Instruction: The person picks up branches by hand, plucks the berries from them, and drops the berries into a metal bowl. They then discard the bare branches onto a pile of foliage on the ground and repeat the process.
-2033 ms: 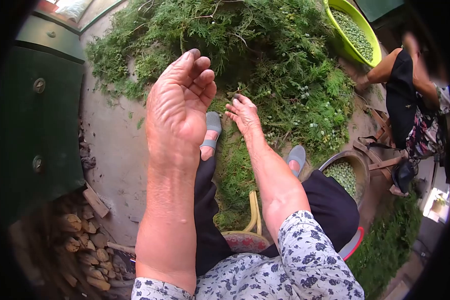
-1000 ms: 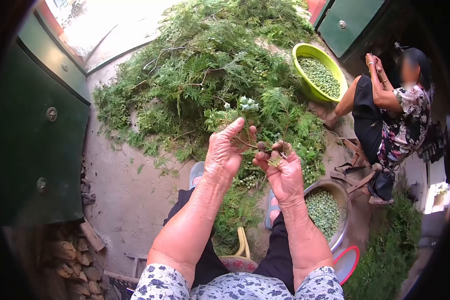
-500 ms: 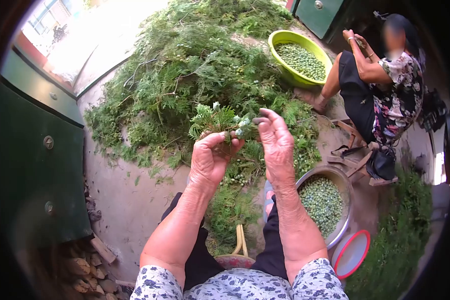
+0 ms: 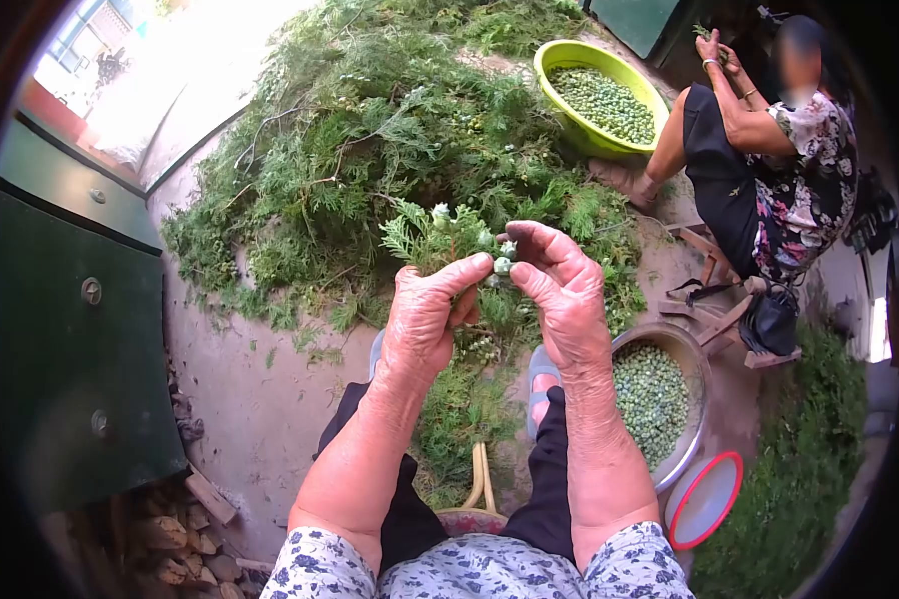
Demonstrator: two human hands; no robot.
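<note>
A small green sprig (image 4: 425,240) with pale green cones is pinched in my left hand (image 4: 435,309), between thumb and fingers. My right hand (image 4: 566,290) is at the sprig's right side, its thumb and index finger closed around the pale cones (image 4: 503,262). Beyond both hands lies a large heap of green branches (image 4: 370,150). Below my right hand, beside my right forearm, a metal basin (image 4: 704,399) holds many small green cones (image 4: 651,404).
A yellow-green basin (image 4: 544,75) of cones stands at the back right, near a seated person (image 4: 799,150) on a wooden stool. A red-rimmed sieve (image 4: 704,499) leans by the metal basin. Green cabinets (image 4: 70,339) line the left, with firewood (image 4: 175,549) below.
My right hand has moved in to the sprig, and its thumb and index finger have closed on the cones. The seated person's hands have risen slightly and now show a sprig.
</note>
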